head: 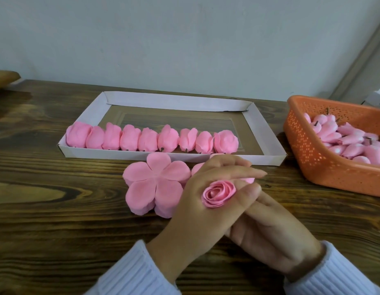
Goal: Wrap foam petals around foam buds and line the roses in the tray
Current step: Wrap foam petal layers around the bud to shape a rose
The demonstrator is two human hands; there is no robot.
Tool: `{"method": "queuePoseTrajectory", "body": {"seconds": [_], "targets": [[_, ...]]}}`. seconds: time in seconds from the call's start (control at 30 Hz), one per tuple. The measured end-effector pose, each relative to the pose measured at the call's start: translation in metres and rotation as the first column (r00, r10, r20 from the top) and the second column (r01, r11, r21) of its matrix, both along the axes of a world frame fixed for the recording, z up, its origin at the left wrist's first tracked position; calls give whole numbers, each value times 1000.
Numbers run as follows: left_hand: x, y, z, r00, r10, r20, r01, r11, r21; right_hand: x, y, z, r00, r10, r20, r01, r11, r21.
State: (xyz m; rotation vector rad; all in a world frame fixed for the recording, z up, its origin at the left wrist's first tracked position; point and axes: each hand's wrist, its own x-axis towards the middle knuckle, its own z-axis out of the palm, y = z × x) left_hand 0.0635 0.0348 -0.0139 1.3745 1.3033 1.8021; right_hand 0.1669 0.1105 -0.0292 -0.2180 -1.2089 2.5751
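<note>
- The left hand [195,199] holds a rose [218,193]. Its grip is closed round the flower, index finger above and thumb below, with the spiral of petals facing up.
- The right hand [270,226] lies under the left one, fingers reaching in beneath the left thumb. Their tips are hidden, so I cannot tell whether this grip is open or closed, or whether it touches the rose.
- The held rose sits in front of the tray [257,124], off the near wall's right half and above the tabletop [57,188].
- A petal stack [155,184] of five-lobed pink foam pieces lies on the tabletop, just in front of the tray's near wall and left of the hands.
- A second stack [197,167] shows beside it, mostly covered by the left hand.
- Inside the tray, a row of roses [167,138] lies on their sides along the near wall, nine in all, touching one another. The row starts at the left wall and stops short of the right wall.
- Right of the tray stands an orange basket [312,162] with perforated walls, holding pink buds [351,133].
- Both wrists wear white ribbed sleeves [131,271].
</note>
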Motion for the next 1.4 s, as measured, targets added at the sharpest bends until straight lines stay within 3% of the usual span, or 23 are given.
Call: {"method": "queuePoseTrajectory", "body": {"seconds": [0.27, 0.4, 0.47, 0.6, 0.67, 0.77, 0.83, 0.93, 1.03, 1.13, 1.2, 1.27, 1.3, 1.4], "targets": [[-2, 2, -2, 996, -50, 75, 51, 999, -11, 1, 4, 2, 994, 26, -107, -34, 996, -79], [-1, 1, -2, 992, -94, 85, 97, 994, -41, 1, 4, 3, 998, 11, -63, -8, 999, 35], [0, 0, -2, 995, -78, 69, 80, 996, -33, 2, 4, 3, 997, 4, -83, 2, 997, 81], [0, 2, -4, 984, -38, 175, 41, 999, -15, 3, 5, 4, 995, 29, -100, -14, 988, 154], [-1, 3, -6, 988, -13, 155, 16, 1000, -17, 4, 4, 5, 999, -2, -51, 13, 977, 212], [-3, 3, -8, 994, 39, 102, -39, 999, -9, 6, 3, 11, 993, -113, 46, 83, 903, 421], [-3, 4, -7, 989, 86, 116, -89, 996, 22, 6, 2, 20, 984, -128, 122, 35, 818, 574], [-6, 5, -6, 951, 164, 262, -184, 981, 55, 1, 8, 36, 952, -170, 256, -46, 745, 665], [-11, 6, -7, 890, 274, 363, -307, 951, 35, -7, 27, 59, 925, -267, 269, 2, 714, 700], [-15, 6, -9, 837, 366, 407, -397, 918, -7, -21, 71, 68, 816, -543, 198, 283, 674, 683], [-16, 7, -10, 821, 402, 406, -430, 903, -26, -30, 105, 65, 616, -764, 191, 340, 477, 810], [-17, 7, -11, 818, 410, 403, -437, 899, -28, -33, 132, 54, 437, -880, 187, 191, 294, 937], [-17, 8, -12, 821, 411, 397, -436, 899, -31, -34, 139, 49, 390, -897, 205, 88, 259, 962], [-17, 8, -13, 835, 405, 373, -419, 907, -49, -40, 143, 36, 383, -855, 349, -176, 303, 937]]}}
